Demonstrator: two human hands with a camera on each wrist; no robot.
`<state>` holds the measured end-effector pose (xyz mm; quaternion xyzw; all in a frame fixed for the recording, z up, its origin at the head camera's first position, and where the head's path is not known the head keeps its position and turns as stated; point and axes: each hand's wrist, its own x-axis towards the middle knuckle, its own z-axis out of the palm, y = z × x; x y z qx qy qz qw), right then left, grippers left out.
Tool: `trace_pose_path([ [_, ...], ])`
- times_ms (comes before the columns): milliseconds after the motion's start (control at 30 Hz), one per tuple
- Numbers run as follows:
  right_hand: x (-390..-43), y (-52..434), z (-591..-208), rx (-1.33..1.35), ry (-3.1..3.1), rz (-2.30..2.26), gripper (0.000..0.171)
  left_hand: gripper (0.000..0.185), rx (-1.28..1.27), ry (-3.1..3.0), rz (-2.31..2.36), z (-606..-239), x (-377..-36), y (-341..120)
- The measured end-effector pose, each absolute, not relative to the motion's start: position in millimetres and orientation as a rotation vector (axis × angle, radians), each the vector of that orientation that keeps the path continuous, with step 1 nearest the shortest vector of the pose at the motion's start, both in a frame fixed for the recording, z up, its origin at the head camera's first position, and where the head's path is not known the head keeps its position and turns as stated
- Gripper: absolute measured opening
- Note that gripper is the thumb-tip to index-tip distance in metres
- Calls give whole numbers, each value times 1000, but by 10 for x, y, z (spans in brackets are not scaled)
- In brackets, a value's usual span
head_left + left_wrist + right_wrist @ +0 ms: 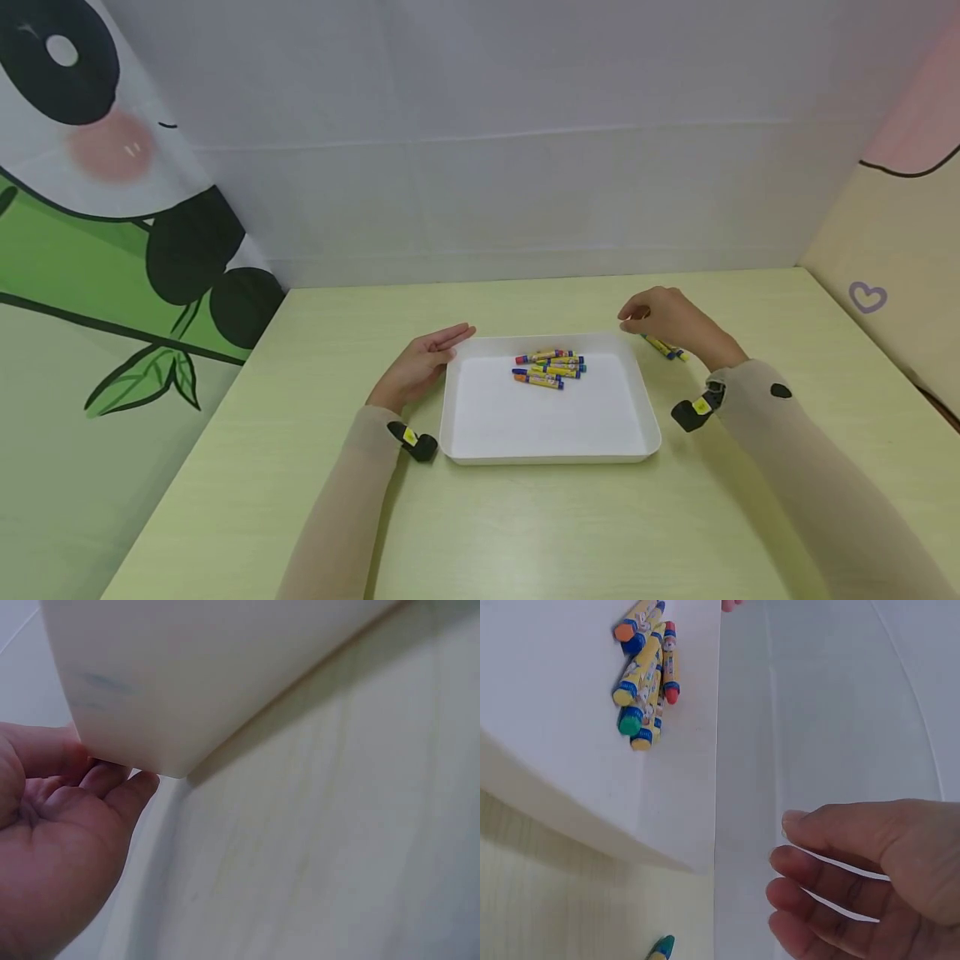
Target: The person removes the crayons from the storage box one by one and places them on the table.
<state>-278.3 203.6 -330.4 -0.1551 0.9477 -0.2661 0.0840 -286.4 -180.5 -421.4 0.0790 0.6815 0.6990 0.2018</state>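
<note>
Currently, a white tray [540, 433] sits near the middle of the head view, on a pale yellow table [480, 533]. A small pile of crayons [551, 372] lies in it, toward the tray's upper middle, some overlapping. At the tray's upper-left corner, the left hand [420, 367] is opened out, two fingers stretched past the corner and the thumb at the edge. In the left wrist view, the thumb tip and fingers touch that corner at the left of the frame; a faint bluish smudge [105, 681] marks the tray's outer side at upper left.

Right of the tray's upper-right corner, the right hand [675, 325] hovers above the table with nothing in its grasp. Its fingers are loosely bent, and the right wrist view shows a gap between thumb and fingertips. More crayons [660, 346] lie on the table just beneath it, partly hidden by the hand; one green tip [664, 945] shows at that view's lower edge.

Light sleeves cover both arms. A white cloth [510, 192] fills the top of the head view, with a big-eyed cartoon figure [112, 150] at upper left and a purple heart [867, 297] at right.
</note>
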Motion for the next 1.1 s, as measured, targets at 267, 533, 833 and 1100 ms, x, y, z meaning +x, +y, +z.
trace_pose_path([
  [267,-2818,1700,-3365,-554,2752,-759,20,50,217,1907,1950,-4210,-2869,-1812],
  [533,-2856,1414,-3474,-631,2697,-749,20,50,221,1893,1956,-4218,-2877,-1821],
  [833,-2844,1246,-3585,-630,2723,-667,21,49,232,1903,1950,-4233,-2891,-1813],
  [1100,-2818,1188,-3658,-640,2791,-552,23,49,229,1919,1945,-4250,-2898,-1808],
])
